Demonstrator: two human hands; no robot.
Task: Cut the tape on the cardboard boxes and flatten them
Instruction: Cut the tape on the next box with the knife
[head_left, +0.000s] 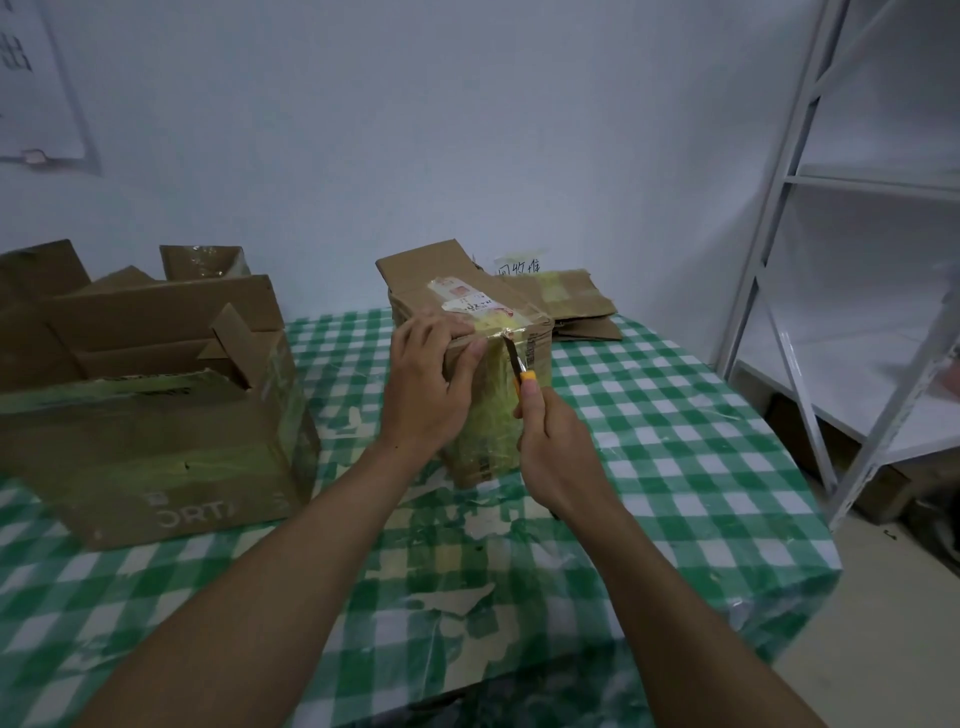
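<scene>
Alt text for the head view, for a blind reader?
A person's right hand holds an orange-handled knife to the taped top edge of a small cardboard box, which the left hand grips. A larger open box stands to its left.

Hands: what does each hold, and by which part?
Right hand grips a utility knife by its orange handle; left hand grips the taped box at its top.
</scene>
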